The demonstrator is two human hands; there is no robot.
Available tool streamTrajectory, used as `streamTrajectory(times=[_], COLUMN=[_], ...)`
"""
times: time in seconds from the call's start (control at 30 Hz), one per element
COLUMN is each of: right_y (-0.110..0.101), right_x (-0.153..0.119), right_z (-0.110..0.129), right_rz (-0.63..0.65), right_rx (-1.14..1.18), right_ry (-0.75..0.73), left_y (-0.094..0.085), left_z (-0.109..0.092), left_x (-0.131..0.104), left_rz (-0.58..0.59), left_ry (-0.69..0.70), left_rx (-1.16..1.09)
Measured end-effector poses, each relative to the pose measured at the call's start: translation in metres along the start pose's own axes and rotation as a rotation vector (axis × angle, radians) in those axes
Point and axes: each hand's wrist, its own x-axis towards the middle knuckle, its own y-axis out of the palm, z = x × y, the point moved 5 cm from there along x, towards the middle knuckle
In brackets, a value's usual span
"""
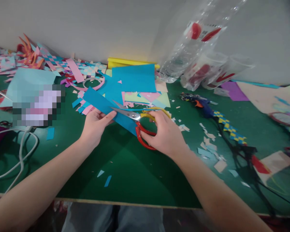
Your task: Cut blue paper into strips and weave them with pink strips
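Forearms (50, 178), scissors (136, 116) in right grip (166, 133)

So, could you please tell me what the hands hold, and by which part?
The right hand holds scissors by the handles; the left hand pinches a blue paper strip by its near edge.

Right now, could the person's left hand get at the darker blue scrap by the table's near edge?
Probably yes, though the left hand is holding the blue strip and would likely need to release its grip. Nothing bulky stands between it and the darker blue scrap.
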Motion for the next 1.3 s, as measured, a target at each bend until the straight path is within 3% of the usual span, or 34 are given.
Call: streamTrajectory(times=[1.0, 1.3], right_y=[0.002, -0.001], right_x=[-0.004, -0.003], right_z=[0.002, -0.011], right_rz=[-0.03, -0.078], right_rx=[0.043, 0.09], right_ry=[-0.054, 0.151], left_y=[0.0, -0.002], left_z=[0.006, 0.004], left_x=[0.002, 0.002], left_rz=[0.057, 0.013], left_ry=[-0.073, -0.07], left_rx=[-0.014, 0.0])
